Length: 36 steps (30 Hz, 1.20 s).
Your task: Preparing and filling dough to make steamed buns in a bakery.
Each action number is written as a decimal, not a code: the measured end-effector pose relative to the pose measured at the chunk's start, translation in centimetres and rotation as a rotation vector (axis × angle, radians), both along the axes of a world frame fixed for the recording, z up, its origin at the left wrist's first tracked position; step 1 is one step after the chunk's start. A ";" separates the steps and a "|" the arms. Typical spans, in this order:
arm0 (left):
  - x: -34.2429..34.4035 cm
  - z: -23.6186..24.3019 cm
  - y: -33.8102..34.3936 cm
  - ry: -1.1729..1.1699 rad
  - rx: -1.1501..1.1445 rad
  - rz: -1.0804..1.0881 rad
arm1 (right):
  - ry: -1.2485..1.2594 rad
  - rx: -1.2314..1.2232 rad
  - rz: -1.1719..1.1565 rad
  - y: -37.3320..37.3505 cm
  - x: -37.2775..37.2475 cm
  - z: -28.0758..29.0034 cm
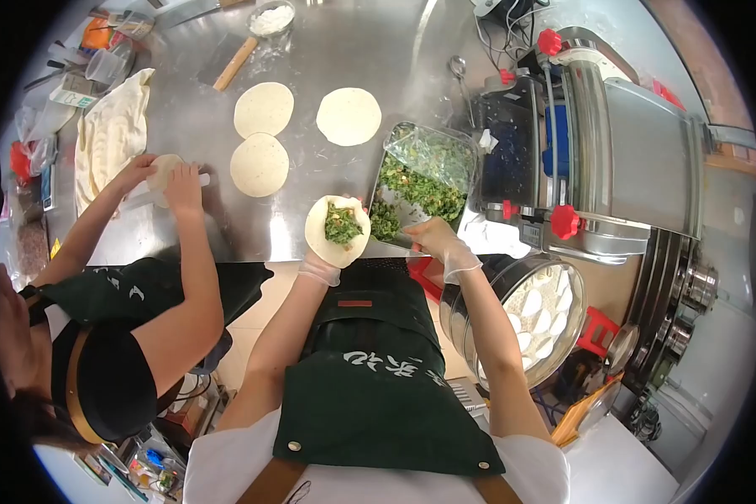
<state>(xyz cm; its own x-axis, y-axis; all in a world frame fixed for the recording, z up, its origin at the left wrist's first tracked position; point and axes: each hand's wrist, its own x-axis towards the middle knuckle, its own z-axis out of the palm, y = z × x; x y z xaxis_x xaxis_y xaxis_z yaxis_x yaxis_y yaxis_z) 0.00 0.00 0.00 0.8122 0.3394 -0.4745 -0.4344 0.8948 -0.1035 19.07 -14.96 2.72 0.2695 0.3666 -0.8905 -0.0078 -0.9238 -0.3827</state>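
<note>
My left hand (320, 267), in a clear glove, cups a round dough wrapper (315, 225) from beneath at the table's near edge. A mound of chopped green filling (342, 224) lies on the wrapper. My right hand (435, 238), also gloved, is closed on a thin metal tool (388, 249) at the near side of the filling tray; the tool's working end is hard to make out. The rectangular metal tray (475, 172) holds green filling, partly under clear plastic film (428, 151). Three flat dough rounds, including one on the right (349, 117), lie beyond my left hand.
At left, a co-worker's hands (182, 186) handle a dough round beside a sheet of dough (109, 139). A wooden-handled scraper (236, 64), a flour bowl (272, 18) and a spoon (459, 76) lie farther off. A roller machine (592, 139) stands right; below it, a round steamer (575, 311) holds white dumplings.
</note>
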 end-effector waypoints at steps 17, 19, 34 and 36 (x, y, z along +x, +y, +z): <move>3.2 3.7 0.5 0.037 0.045 0.051 | -0.111 0.376 -0.379 -5.2 -0.4 3.1; 3.8 4.2 0.6 0.009 0.034 0.053 | -0.290 0.455 -0.292 -5.4 -0.7 1.3; 0.2 1.6 1.2 0.094 0.074 0.106 | -1.361 0.458 0.720 -0.9 -5.1 1.3; -0.3 1.4 1.8 -0.043 0.080 0.111 | -1.261 0.642 0.697 -2.7 -5.6 1.6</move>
